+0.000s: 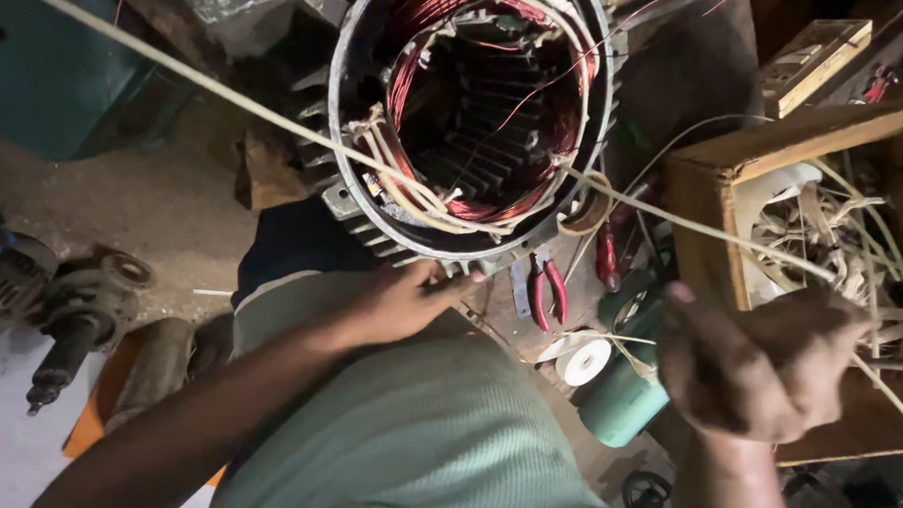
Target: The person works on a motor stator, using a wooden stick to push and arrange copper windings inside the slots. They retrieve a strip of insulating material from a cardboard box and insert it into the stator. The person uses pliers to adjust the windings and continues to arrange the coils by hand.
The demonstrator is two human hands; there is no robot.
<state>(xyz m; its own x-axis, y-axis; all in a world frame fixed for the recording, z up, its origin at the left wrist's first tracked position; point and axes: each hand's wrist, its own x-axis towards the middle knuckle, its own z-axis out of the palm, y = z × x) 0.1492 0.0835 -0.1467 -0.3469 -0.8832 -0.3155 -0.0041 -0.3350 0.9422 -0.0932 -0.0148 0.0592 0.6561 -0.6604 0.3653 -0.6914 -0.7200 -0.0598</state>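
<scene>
Cream cord (706,230) in right hand (766,363) grip, taut

Finned motor stator (472,113) on its side, copper windings exposed; pale lacing cord (711,233) stretched taut across it.

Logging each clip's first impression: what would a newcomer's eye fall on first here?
The open motor stator at top centre, ringed with copper-red windings. A pale cord runs taut across it to the right hand, closed on it at lower right. The left hand rests against the stator's lower rim, with red-handled pliers lying just beside.
</scene>
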